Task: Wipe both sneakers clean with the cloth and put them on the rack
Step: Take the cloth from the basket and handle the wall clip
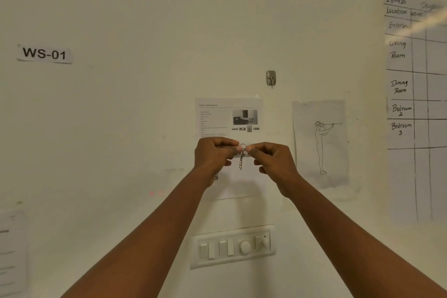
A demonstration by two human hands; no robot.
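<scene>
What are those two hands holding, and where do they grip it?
A key ring: the left hand and right hand each pinch one side of it; the key hangs free below.

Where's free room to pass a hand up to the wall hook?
Bare wall above and left of the hook, out to the WS-01 label. Crowded below: printed sheet, figure drawing, and left hand and right hand holding the keys.
</scene>
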